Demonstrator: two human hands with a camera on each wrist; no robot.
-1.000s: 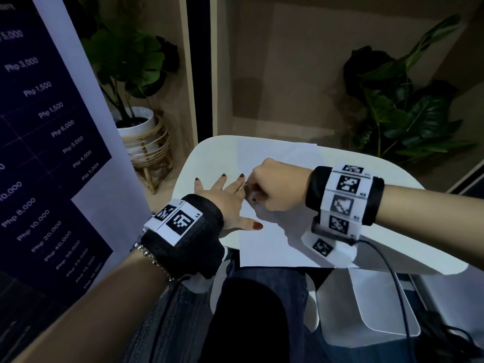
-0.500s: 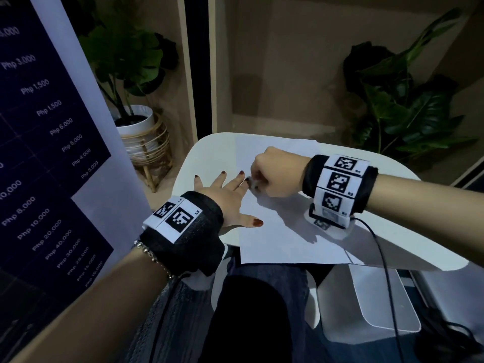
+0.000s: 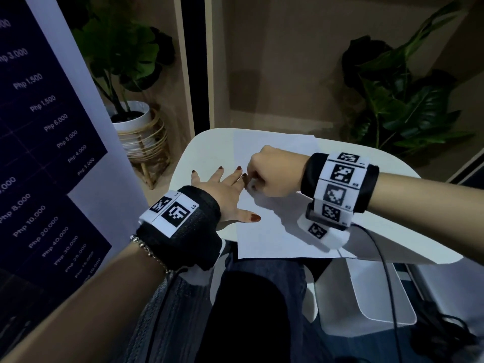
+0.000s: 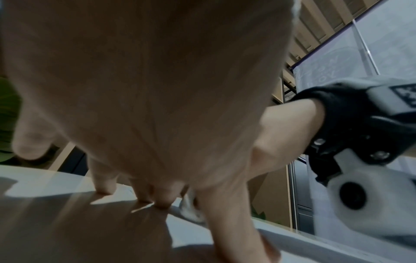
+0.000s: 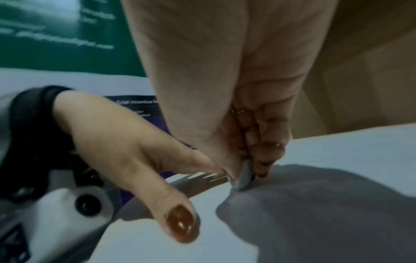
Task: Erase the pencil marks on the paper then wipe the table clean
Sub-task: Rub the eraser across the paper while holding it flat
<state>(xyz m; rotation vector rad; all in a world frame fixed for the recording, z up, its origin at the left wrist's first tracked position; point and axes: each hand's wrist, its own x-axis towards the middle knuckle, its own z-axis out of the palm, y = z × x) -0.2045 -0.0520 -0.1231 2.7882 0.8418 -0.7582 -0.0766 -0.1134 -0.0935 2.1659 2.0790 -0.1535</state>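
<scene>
A white sheet of paper [image 3: 272, 231] lies on the small white table [image 3: 207, 148]. My left hand [image 3: 225, 189] lies flat with spread fingers on the paper's left edge, pressing it down. My right hand [image 3: 272, 174] is curled into a fist just right of the left fingertips and pinches a small white eraser [image 3: 252, 185], whose tip touches the paper. The right wrist view shows the eraser [image 5: 244, 176] squeezed between thumb and fingers, pressed onto the sheet [image 5: 337, 151]. In the left wrist view the eraser [image 4: 190, 208] shows beyond my left fingers [image 4: 162, 197]. No pencil marks are discernible.
A dark banner with price figures [image 3: 39, 153] stands close on the left. A potted plant in a rattan stand [image 3: 136, 121] sits behind the table's left; another plant [image 3: 400, 100] is at the right. A cable [image 3: 385, 271] hangs from my right wrist.
My right hand with the eraser has shifted back and forth a little over the paper beside the left fingertips. The left hand has stayed flat in place.
</scene>
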